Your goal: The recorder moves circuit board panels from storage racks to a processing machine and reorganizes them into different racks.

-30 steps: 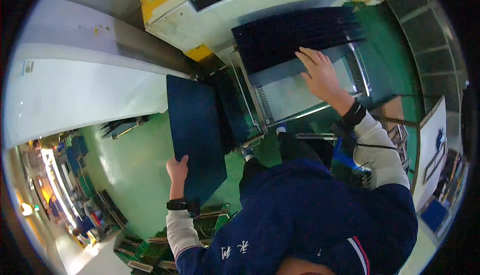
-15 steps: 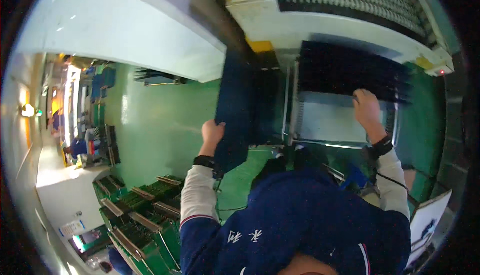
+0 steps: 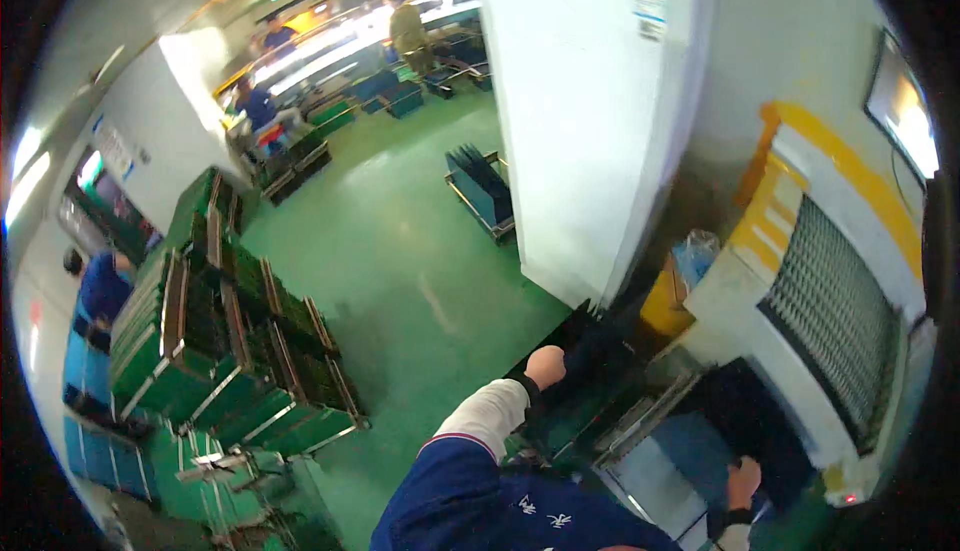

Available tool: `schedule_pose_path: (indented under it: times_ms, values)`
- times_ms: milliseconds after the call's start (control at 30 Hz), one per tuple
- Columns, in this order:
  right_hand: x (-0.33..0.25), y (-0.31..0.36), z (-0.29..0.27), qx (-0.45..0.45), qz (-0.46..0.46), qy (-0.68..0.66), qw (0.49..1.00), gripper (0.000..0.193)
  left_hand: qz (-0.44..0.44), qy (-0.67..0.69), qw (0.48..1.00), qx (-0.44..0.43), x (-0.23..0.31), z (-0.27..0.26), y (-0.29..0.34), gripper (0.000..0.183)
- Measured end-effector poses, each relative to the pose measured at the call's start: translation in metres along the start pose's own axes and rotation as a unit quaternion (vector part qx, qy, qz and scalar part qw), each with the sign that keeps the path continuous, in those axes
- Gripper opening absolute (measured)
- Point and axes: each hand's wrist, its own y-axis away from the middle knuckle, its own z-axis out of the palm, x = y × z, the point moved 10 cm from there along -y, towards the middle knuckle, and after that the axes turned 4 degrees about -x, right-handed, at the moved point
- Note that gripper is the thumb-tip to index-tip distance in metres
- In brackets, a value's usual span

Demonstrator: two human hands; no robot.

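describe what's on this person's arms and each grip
The left grip is ungloved, with a black wristband. A white sleeve covers the forearm, meeting a navy sleeve edged with thin red trim. The right grip is ungloved, with a dark band at the wrist and a bit of white cuff showing; little else of that arm shows.

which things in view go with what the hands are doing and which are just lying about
Seemingly in use:
- dark flat panel at the left hand
- black flat panels by the right hand
- pale-based metal-framed rack

Seemingly just about:
- stacked green metal-railed racks
- small metal-framed rack on the floor
- crumpled clear plastic bag
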Motion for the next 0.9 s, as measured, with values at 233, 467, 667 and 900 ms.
schedule_pose_path:
  times_ms: [233,467,667,900]
  values:
    - [-0.01,-0.011,-0.003,0.015,-0.042,-0.007,0.999,0.03,0.007,0.037,0.999,0.015,-0.012,-0.012,0.016,0.011]
    - [-0.031,-0.006,-0.07,0.041,-0.046,-0.055,0.997,0.029,0.086,-0.021,0.996,0.002,-0.012,-0.014,0.029,0.009]
    - [0.008,-0.017,-0.139,0.112,-0.052,-0.026,0.992,0.026,0.132,-0.011,0.99,-0.038,0.013,0.003,0.017,0.007]
    - [0.046,-0.02,-0.277,0.074,-0.012,-0.088,0.993,0.049,0.154,0.017,0.987,0.034,0.002,0.042,-0.02,0.007]
